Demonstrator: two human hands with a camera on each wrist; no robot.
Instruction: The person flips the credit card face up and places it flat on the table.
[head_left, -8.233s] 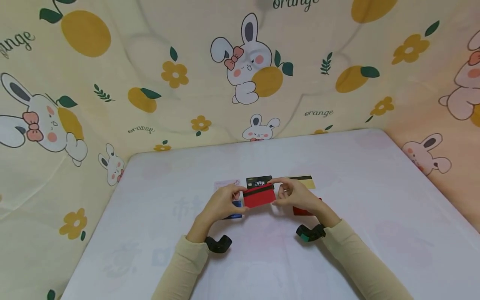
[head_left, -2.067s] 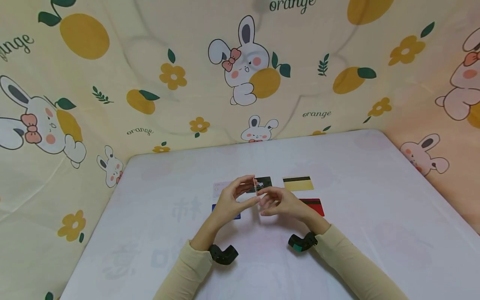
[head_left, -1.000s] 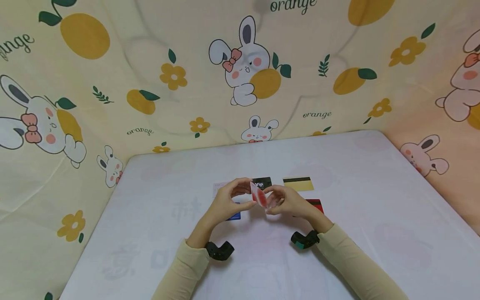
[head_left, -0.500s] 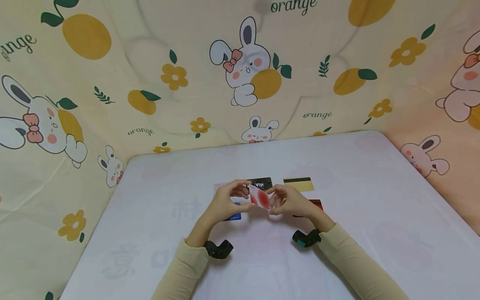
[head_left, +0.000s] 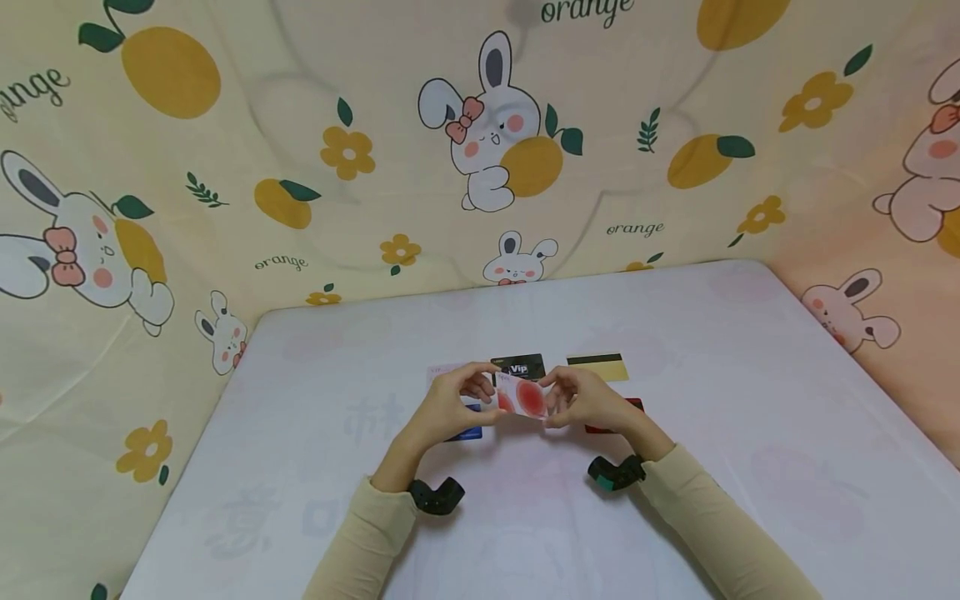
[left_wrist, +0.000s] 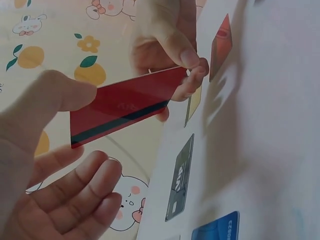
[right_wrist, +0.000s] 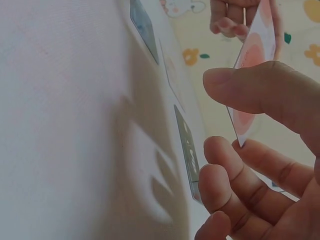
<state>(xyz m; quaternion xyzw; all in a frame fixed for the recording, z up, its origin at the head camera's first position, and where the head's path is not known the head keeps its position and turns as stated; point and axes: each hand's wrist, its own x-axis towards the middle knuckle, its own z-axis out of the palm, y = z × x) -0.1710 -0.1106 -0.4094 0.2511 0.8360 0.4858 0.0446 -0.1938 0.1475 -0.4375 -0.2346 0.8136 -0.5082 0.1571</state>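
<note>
Both hands hold one plastic card [head_left: 521,396] up over the table. Its face toward the head camera is whitish pink with red round shapes; its other side [left_wrist: 127,105], in the left wrist view, is red with a black stripe. My left hand [head_left: 442,404] pinches the card's left end between thumb and index finger, the other fingers loosely bent. At the right end, my right hand [head_left: 588,400] pinches it the same way, thumb [right_wrist: 222,85] on the lower edge. Just behind the held card lies a black VIP card [head_left: 519,365].
On the white table [head_left: 525,533] lie a pale pink card [head_left: 438,370], a blue card [head_left: 471,433] partly under the left hand, a gold card [head_left: 600,368] with a black stripe, and a red card [head_left: 600,430] partly behind the right hand. A printed cloth [head_left: 360,67] hangs behind.
The card showed its red striped side to the head camera, then stood edge-on, and has since turned so the pink patterned face shows. Both hands stay near the same spot.
</note>
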